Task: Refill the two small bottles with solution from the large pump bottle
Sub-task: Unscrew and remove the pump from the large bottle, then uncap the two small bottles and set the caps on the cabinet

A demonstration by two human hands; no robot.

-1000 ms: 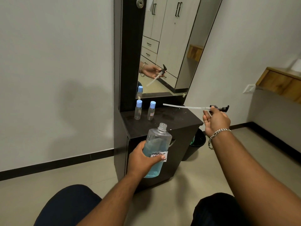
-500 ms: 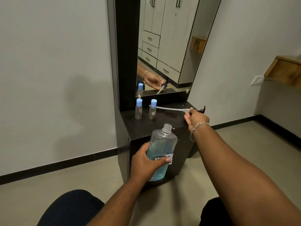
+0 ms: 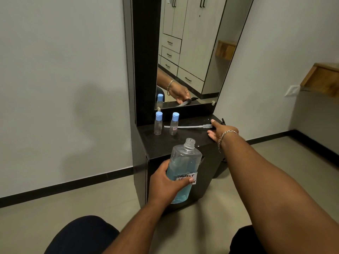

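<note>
1. Head view: dark dresser top (image 3: 161, 142) w/ tall mirror (image 3: 192, 52) behind it, pale wall either side.
2. Large bottle (image 3: 183, 165), cap off, neck open, about half full of blue liquid, held upright-ish in front of the dresser; left hand (image 3: 165, 182) wrapped round its lower body, thumb across the handwritten label.
3. Right hand (image 3: 220, 132) out over the dresser's right side, fingers spread loose, holding nothing; fingertip near the pump head (image 3: 222, 121).
4. Pump w/ long clear dip tube (image 3: 189, 126) lies flat on the top, tube pointing left.
5. Two small bottles, blue caps on, stand upright at back left: left one (image 3: 158, 123), right one (image 3: 174, 124); tube end passes behind the right one.
</note>
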